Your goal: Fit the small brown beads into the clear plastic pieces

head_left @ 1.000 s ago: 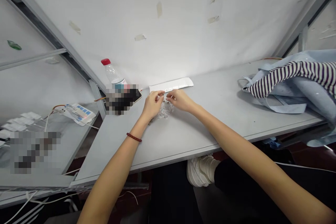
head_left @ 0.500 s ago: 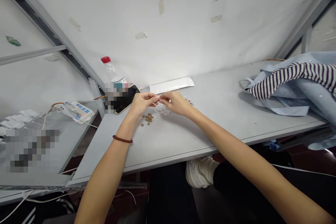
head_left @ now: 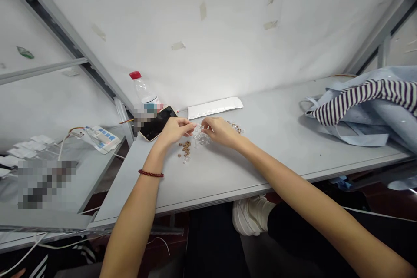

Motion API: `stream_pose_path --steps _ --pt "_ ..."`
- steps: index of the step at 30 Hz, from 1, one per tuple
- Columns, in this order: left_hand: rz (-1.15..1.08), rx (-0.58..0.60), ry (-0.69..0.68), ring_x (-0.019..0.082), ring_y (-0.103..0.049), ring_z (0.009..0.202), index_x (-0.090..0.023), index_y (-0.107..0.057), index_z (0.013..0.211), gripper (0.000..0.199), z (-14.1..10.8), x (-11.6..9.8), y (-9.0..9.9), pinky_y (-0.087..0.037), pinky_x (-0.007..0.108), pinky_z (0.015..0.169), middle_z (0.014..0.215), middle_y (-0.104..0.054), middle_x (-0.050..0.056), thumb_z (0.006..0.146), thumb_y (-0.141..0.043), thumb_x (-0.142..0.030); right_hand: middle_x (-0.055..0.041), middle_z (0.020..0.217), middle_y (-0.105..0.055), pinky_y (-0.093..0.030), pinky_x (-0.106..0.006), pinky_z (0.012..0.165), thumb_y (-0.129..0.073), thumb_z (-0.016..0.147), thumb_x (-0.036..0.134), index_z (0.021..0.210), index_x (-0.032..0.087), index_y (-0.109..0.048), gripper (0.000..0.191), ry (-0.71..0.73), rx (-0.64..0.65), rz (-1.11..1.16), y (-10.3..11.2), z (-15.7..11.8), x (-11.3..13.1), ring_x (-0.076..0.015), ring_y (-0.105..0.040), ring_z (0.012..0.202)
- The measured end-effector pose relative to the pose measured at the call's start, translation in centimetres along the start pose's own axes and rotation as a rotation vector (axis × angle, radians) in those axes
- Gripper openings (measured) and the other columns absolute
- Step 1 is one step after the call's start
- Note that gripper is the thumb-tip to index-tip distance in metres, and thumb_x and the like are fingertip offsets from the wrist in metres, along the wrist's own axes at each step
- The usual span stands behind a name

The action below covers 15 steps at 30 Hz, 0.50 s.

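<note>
While holding left hand [head_left: 176,130] and right hand [head_left: 220,131] half-curled at clear bits [head_left: 201,140], presumably for fine handling, cannot tell if gripping; note brown pellets [head_left: 186,148] left of these on worktop [head_left: 283,130], perhaps against mixing.

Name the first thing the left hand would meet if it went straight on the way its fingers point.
Most likely the right hand, its fingertips just across a small gap. Depth is unclear, so the left hand might brush the clear plastic bits first.
</note>
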<state>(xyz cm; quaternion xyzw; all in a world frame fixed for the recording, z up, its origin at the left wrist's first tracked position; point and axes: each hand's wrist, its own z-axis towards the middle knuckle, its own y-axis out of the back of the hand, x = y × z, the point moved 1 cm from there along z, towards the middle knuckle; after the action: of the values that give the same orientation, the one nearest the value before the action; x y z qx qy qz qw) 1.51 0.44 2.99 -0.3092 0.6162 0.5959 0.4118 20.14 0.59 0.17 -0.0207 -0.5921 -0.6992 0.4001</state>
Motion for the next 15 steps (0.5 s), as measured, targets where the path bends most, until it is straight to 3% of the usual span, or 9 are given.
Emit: stream_pose_path --steps 2,4,7,9,12,15 --pt "0.112 0.004 0.043 0.013 -0.058 0.059 -0.015 -0.066 0.063 0.024 -0.4 0.0 1.6 -0.050 0.028 0.061 0.062 -0.064 0.003 0.066 -0.075 -0.037 -0.0100 0.093 -0.066 -0.037 -0.027 0.068 -0.049 0.094 0.020 0.101 0.013 -0.061 0.016 0.036 -0.033 -0.013 -0.1 -0.2 0.5 -0.0158 -0.056 0.077" --pt "0.197 0.100 0.119 0.013 -0.056 0.056 -0.015 -0.066 0.058 0.022 -0.8 0.4 3.1 -0.048 0.025 0.056 0.059 -0.062 0.003 0.063 -0.075 -0.035 -0.0104 0.096 -0.064 -0.039 -0.028 0.072 -0.050 0.095 0.022 0.100 0.012 -0.063 0.017 0.163 -0.015 -0.026 -0.6 -0.6 1.4 -0.0161 -0.056 0.081" --pt "0.292 0.298 0.235 0.014 -0.056 0.054 -0.018 -0.068 0.055 0.016 -1.1 1.2 4.3 -0.047 0.024 0.052 0.054 -0.061 0.002 0.059 -0.076 -0.032 -0.0110 0.106 -0.062 -0.042 -0.029 0.076 -0.056 0.093 0.027 0.109 0.015 -0.065 0.022 0.488 0.172 -0.027 -2.5 -1.8 3.5 -0.0173 -0.057 0.091" --pt "0.326 0.379 0.277 0.014 -0.057 0.053 -0.020 -0.069 0.055 0.015 -1.1 1.6 4.3 -0.047 0.023 0.052 0.052 -0.062 0.001 0.057 -0.076 -0.032 -0.0117 0.111 -0.061 -0.044 -0.029 0.078 -0.057 0.092 0.023 0.110 0.016 -0.066 0.021 0.625 0.255 -0.100 -3.9 -2.6 4.8 -0.0192 -0.056 0.100" --pt "0.364 0.434 0.305 0.015 -0.058 0.052 -0.020 -0.070 0.054 0.018 -0.9 1.7 3.7 -0.047 0.024 0.051 0.055 -0.065 0.003 0.056 -0.077 -0.036 -0.0124 0.112 -0.062 -0.045 -0.031 0.081 -0.048 0.094 0.012 0.103 0.015 -0.068 0.022 0.653 0.269 -0.282 -5.1 -3.2 5.7 -0.0218 -0.053 0.106" --pt "0.374 0.409 0.303 0.016 -0.060 0.052 -0.019 -0.070 0.053 0.024 -0.7 1.9 3.4 -0.047 0.024 0.051 0.057 -0.067 0.005 0.059 -0.076 -0.042 -0.0138 0.110 -0.064 -0.046 -0.031 0.082 -0.043 0.093 0.007 0.100 0.011 -0.068 0.026 0.620 0.289 -0.373 -4.9 -3.1 5.6 -0.0229 -0.053 0.107"
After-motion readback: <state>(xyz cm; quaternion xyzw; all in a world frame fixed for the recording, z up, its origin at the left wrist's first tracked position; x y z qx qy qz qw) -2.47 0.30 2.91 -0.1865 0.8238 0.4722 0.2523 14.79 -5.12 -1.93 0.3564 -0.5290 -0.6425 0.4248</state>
